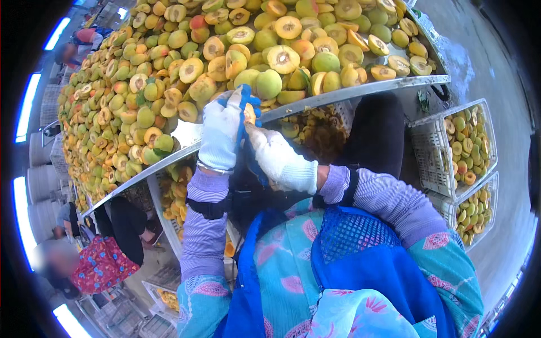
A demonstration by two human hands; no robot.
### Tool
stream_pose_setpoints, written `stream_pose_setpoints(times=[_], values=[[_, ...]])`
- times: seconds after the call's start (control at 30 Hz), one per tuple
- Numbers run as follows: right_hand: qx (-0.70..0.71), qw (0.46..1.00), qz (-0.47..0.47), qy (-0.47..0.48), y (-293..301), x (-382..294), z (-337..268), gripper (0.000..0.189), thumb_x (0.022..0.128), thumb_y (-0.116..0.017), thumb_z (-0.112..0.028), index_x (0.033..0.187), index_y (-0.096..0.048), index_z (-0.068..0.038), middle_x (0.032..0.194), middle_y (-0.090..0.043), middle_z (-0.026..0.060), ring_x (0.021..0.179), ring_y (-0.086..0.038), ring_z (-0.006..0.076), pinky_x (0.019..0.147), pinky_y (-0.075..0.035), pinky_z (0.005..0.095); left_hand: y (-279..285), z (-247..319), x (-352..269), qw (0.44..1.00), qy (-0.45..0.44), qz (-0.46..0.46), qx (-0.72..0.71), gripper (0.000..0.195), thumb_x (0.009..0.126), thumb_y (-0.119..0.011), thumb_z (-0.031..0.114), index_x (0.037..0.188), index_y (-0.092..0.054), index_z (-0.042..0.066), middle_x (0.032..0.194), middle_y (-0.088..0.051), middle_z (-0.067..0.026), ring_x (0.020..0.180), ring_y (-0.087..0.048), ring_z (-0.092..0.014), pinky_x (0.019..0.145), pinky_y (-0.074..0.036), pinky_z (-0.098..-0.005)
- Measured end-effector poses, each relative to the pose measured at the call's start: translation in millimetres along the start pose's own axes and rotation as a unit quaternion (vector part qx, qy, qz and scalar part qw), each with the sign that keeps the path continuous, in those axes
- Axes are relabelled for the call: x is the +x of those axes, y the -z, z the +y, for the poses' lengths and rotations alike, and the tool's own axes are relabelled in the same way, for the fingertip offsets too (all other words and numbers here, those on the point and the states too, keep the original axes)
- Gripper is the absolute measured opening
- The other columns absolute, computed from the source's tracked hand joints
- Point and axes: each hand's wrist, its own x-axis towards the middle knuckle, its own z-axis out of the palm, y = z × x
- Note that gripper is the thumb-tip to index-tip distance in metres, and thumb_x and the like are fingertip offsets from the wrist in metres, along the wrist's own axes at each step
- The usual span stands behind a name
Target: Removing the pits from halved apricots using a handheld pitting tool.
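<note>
My left hand (226, 122), in a white knit glove with blue coated fingers, is closed around an apricot half (250, 114) at the table's edge. Against that fruit presses my right hand (279, 158), in a white glove whose thumb area is stained; any tool in it is hidden. Heaped over the metal-edged table (359, 89) lie many halved green and orange apricots (284, 59), some showing their pits. A white piece (187, 133) lies beside my left wrist.
White plastic crates (431, 156) of apricot halves stand on the floor at the right. Below the table edge are containers with orange fruit pieces (315, 129). Co-workers sit at the left, one in a red patterned garment (103, 264).
</note>
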Motion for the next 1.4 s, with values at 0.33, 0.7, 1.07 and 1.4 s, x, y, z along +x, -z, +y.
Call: stream_pose_setpoints(times=[0.33, 0.7, 1.07, 1.4], values=[[-0.212, 0.964, -0.046, 0.152, 28.9, 19.6, 8.4, 0.051, 0.100, -0.036, -0.043, 0.087, -0.057, 0.001, 0.069, -0.058, 0.0081, 0.062, -0.052, 0.0190, 0.060, -0.044, 0.0359, -1.5, -2.9, 6.3, 0.997, -0.052, -0.048, -0.014, 0.035, 0.095, -0.056, 0.027, 0.097, -0.061, -0.007, 0.081, -0.066, -0.0128, 0.066, -0.063, -0.016, 0.060, -0.053, -0.0282], [0.447, 0.848, -0.223, -0.178, 19.3, 0.3, -1.7, 0.047, 0.093, -0.044, -0.057, 0.082, -0.051, -0.012, 0.054, -0.046, 0.0017, 0.039, -0.041, 0.0128, 0.037, -0.031, 0.0278, 8.3, -24.3, 21.2, 0.996, 0.013, -0.061, -0.056, 0.041, 0.094, -0.056, 0.037, 0.094, -0.062, -0.004, 0.077, -0.065, -0.0140, 0.063, -0.063, -0.022, 0.060, -0.053, -0.0321], [0.332, 0.893, -0.274, -0.133, 31.5, 7.6, 9.8, 0.052, 0.092, -0.045, -0.060, 0.085, -0.051, -0.009, 0.051, -0.043, 0.0014, 0.038, -0.042, 0.0136, 0.036, -0.032, 0.0256, 3.2, -11.2, 19.3, 0.983, -0.017, -0.159, -0.091, 0.040, 0.091, -0.058, 0.035, 0.082, -0.061, -0.004, 0.070, -0.063, -0.0140, 0.063, -0.062, -0.022, 0.062, -0.051, -0.0320], [-0.007, 0.971, -0.240, -0.020, 20.8, -4.6, -5.8, 0.050, 0.095, -0.041, -0.058, 0.077, -0.048, -0.012, 0.051, -0.044, 0.0026, 0.039, -0.042, 0.0130, 0.035, -0.031, 0.0269, 16.5, -25.5, -3.0, 0.978, -0.183, -0.065, -0.081, 0.033, 0.094, -0.052, 0.026, 0.090, -0.062, -0.004, 0.078, -0.067, -0.0132, 0.068, -0.065, -0.022, 0.065, -0.053, -0.0316]])
